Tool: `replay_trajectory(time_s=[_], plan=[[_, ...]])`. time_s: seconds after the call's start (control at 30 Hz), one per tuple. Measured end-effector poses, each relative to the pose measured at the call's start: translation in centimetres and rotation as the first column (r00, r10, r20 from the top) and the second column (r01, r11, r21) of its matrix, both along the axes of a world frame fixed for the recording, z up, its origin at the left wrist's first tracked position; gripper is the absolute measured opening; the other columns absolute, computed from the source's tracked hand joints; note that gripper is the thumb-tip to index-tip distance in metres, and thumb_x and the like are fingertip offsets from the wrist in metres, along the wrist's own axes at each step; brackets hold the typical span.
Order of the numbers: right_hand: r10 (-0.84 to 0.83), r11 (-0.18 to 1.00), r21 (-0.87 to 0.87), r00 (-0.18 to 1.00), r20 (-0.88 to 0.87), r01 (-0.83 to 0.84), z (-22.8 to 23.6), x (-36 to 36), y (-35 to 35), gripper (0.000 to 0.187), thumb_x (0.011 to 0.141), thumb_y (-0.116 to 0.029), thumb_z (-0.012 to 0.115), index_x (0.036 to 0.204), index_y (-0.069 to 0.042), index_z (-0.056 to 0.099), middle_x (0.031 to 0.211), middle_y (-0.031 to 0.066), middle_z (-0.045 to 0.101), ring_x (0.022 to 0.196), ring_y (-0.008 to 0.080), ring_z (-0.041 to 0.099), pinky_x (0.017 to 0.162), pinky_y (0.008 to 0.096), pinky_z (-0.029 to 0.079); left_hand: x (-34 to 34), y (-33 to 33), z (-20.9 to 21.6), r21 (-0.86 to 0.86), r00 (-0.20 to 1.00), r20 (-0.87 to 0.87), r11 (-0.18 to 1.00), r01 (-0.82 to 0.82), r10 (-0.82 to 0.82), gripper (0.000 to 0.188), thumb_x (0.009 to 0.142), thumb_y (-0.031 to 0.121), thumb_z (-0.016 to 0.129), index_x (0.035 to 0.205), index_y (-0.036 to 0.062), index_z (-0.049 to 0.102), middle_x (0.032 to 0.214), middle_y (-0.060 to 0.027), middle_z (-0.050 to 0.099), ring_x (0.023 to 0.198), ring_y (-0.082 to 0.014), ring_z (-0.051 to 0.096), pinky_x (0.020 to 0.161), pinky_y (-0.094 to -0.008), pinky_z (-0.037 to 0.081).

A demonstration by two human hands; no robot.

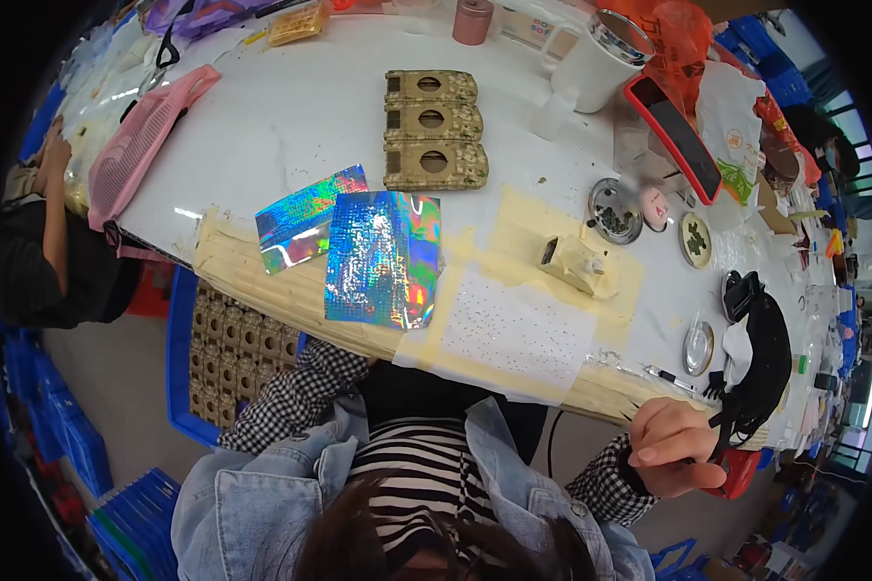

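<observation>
At the table's front right edge my right hand [670,447] is raised with its fingers curled in. A thin dark tip shows by its fingers, too small to name. My left forearm [300,387], in a checkered sleeve, runs under the table edge, and the hand is hidden there. Between the arms a white sheet [513,334] scattered with tiny dark specks lies on the taped edge. Behind it sits a small tape-wrapped block [576,266]. Two shiny holographic pouches [383,259] overlap to its left. Farther back, three camouflage-patterned cases [434,121] with round holes stand in a column.
A blue crate [178,382] of similar cases sits below left. At right are a clear round dish [615,211] of dark bits, a red-framed phone [673,138], a white mug [596,73] and a black strapped item [765,363]. Another person [53,232] sits beyond a pink chair back [140,145].
</observation>
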State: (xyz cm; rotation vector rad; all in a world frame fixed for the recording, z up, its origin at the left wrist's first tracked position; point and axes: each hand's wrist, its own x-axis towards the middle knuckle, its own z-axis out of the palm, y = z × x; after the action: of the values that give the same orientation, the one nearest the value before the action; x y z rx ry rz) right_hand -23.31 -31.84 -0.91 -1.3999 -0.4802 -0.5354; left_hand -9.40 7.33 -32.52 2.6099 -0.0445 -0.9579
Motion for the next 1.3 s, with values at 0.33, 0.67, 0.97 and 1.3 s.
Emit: replay_trajectory(time_s=[0.33,0.67,0.97,1.3], plan=[[-0.01,0.999,0.038,1.0,0.02,0.009,-0.4,0.0,-0.6,0.075,0.094,-0.058,0.031,0.072,0.004,0.067,0.055,0.0075,0.055,0.038,0.0125,0.044,0.036,0.0243,0.038,1.1,-2.8,30.9,-0.74,0.928,0.276,0.672,0.038,0.251,0.01,0.084,0.007,0.066,0.085,-0.0005,0.06,0.071,-0.0004,0.061,0.064,-0.0035,0.055,0.059,-0.0182,0.042],[-0.135,0.986,0.092,0.99,-0.033,0.138,-1.5,-2.3,-1.8,0.076,0.094,-0.059,0.028,0.069,0.003,0.064,0.054,0.0072,0.054,0.037,0.0119,0.041,0.036,0.0241,0.036,8.7,-8.0,29.2,-0.033,0.568,0.792,0.912,0.409,-0.226,0.055,0.065,0.043,0.081,0.098,0.0055,0.059,0.097,-0.0096,0.057,0.094,-0.0264,0.053,0.083,-0.0381,0.046],[-0.126,0.991,0.053,0.992,-0.013,0.127,-1.3,-2.1,-0.8,0.077,0.094,-0.059,0.028,0.07,0.003,0.065,0.055,0.0072,0.055,0.038,0.0124,0.043,0.036,0.0245,0.036,13.1,-7.5,27.5,-0.005,0.608,0.66,0.807,0.591,-0.442,0.06,0.05,0.053,0.085,0.088,0.0126,0.06,0.084,-0.0053,0.057,0.081,-0.0217,0.053,0.074,-0.0337,0.047],[-0.075,0.996,0.055,0.997,-0.007,0.075,-1.3,-1.8,0.0,0.077,0.094,-0.059,0.029,0.071,0.004,0.066,0.055,0.0078,0.055,0.037,0.0134,0.043,0.036,0.0252,0.037,12.6,-7.4,29.6,-0.11,0.696,0.572,0.8,0.59,-0.434,0.043,0.06,0.039,0.084,0.077,0.0076,0.061,0.077,-0.0048,0.058,0.073,-0.0192,0.058,0.065,-0.0315,0.048]])
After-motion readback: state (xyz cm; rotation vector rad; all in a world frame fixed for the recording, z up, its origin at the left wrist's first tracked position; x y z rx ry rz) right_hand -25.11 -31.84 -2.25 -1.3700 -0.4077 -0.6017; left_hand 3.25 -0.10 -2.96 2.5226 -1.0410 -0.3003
